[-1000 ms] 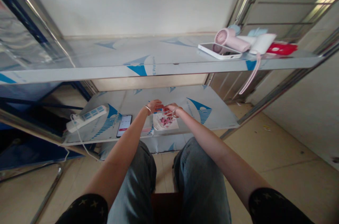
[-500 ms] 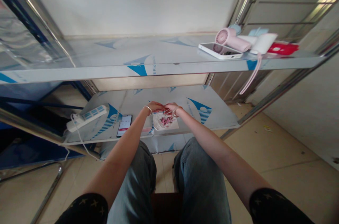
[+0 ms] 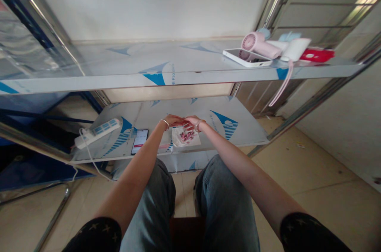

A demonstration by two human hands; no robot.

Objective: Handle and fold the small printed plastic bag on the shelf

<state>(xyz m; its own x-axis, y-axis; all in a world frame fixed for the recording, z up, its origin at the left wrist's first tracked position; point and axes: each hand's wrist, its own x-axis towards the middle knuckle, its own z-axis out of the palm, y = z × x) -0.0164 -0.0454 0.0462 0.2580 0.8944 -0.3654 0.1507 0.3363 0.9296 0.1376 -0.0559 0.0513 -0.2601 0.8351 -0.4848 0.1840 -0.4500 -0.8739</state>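
Both my hands meet over the lower metal shelf point(image 3: 238, 133). My left hand point(image 3: 173, 120) and my right hand point(image 3: 190, 122) have their fingertips pinched together, touching each other above a clear plastic bag point(image 3: 186, 137) holding several small pink-red pieces. What the fingers pinch is too small to make out. Each wrist wears a thin bracelet. The bag lies flat near the shelf's front edge.
A phone with a lit screen point(image 3: 139, 141) and a white power strip point(image 3: 97, 131) with its cord lie left of the bag. On the upper shelf point(image 3: 154, 73) at the right lie a white tablet point(image 3: 246, 57), a pink hair dryer point(image 3: 260, 45) and a red item point(image 3: 317, 54).
My left hand closed in toward the right one, from slightly spread fingers to a pinch at the right hand's fingertips. The bag has stayed put.
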